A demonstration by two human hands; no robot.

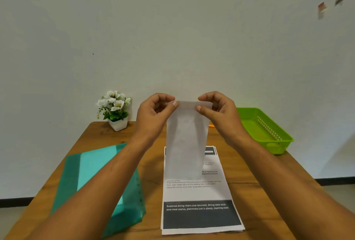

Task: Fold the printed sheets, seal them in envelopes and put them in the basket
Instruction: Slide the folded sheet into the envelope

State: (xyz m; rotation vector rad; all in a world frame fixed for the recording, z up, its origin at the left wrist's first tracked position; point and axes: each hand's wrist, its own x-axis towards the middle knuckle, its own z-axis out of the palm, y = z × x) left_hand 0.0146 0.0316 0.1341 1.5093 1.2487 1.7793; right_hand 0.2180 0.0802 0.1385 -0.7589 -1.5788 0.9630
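A long white envelope [185,143] hangs upright in the air above the table's middle. My left hand [153,113] pinches its top left corner and my right hand [219,111] pinches its top right corner, thumbs toward me. Below it a stack of printed sheets [199,197] lies flat on the wooden table [259,191], with a dark text band near the front edge. The green plastic basket [267,130] stands at the table's back right, to the right of my right hand; nothing shows inside it.
A translucent teal plastic folder [92,174] lies on the left half of the table under my left forearm. A small white pot of white flowers [115,111] stands at the back left against the wall. Something orange [211,125] peeks out behind my right wrist.
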